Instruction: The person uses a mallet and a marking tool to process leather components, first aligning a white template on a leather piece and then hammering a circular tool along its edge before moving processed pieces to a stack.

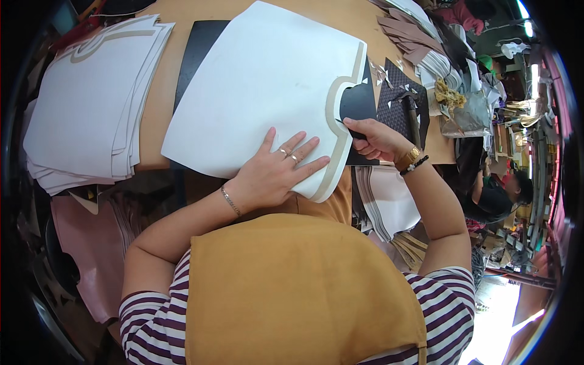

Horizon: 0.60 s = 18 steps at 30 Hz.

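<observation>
A large white sheet (255, 91) with a beige band along its notched right edge lies on a black board (198, 52) on the tan worktable (158, 61). My left hand (283, 167) rests open on the sheet's lower part, fingers spread. My right hand (371, 140) grips a small dark cutting tool (353, 132) at the inside of the curved notch, its tip hard to make out. Beside the board is a dark quilted mat (392, 88) with small white scraps and a hammer-like tool (412, 115) on it.
Stacked white pieces (85, 100) sit at left, pink sheets (91, 255) below them. Strip piles (407, 36) and a plastic bag (465, 115) are at upper right. More sheets (389, 194) lie below the table's edge. Two other people (499, 194) (462, 15) are at the right.
</observation>
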Available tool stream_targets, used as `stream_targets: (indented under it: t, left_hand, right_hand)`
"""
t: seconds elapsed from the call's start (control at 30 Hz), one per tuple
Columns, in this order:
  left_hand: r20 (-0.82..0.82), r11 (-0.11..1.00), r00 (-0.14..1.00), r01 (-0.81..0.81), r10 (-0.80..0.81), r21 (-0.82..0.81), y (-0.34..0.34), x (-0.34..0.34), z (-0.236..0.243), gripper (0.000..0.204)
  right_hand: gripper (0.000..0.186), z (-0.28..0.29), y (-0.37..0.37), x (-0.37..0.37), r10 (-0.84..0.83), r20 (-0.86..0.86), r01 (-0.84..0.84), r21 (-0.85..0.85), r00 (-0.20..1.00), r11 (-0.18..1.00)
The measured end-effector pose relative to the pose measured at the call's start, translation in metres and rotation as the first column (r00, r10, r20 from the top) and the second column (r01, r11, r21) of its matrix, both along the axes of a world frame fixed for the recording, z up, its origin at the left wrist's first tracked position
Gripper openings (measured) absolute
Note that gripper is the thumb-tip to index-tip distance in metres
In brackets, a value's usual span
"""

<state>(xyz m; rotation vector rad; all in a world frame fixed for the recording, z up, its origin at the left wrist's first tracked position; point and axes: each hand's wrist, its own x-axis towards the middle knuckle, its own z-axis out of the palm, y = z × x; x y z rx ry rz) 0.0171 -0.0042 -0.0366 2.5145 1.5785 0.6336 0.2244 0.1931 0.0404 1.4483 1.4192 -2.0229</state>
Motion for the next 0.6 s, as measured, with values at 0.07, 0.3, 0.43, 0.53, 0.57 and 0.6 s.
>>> stream_targets:
  t: [0.07,0.3,0.43,0.53,0.57,0.6]
  left_hand:
    - [-0.002,1.0,1.0,-0.001,0.001,0.006,0.0,0.0,-0.001,0.067]
    - [0.02,1.0,1.0,0.003,-0.003,0.001,-0.001,0.0,-0.001,0.069]
    - [0.004,1.0,1.0,0.005,-0.005,-0.001,-0.001,-0.001,0.0,0.07]
    - [0.014,1.0,1.0,0.009,-0.009,-0.009,-0.001,-0.001,0.0,0.07]
    - [0.013,1.0,1.0,0.01,-0.009,-0.01,-0.001,-0.001,0.0,0.07]
    - [0.012,1.0,1.0,0.009,-0.008,-0.013,-0.001,-0.001,0.0,0.07]
  right_hand:
    - [0.036,0.001,-0.002,0.0,-0.021,0.0,0.021,-0.007,1.0,1.0]
    - [0.037,0.006,0.007,0.007,-0.027,-0.03,0.027,-0.016,0.999,1.0]
    - [0.039,0.008,0.013,0.001,0.064,0.003,-0.064,-0.004,0.998,0.998]
    - [0.04,0.007,0.014,-0.006,0.116,0.022,-0.117,0.021,0.993,0.993]
    - [0.04,0.008,0.013,-0.008,0.111,0.026,-0.112,0.031,0.993,0.993]
    - [0.04,0.008,0.011,-0.01,0.108,0.029,-0.109,0.039,0.994,0.993]
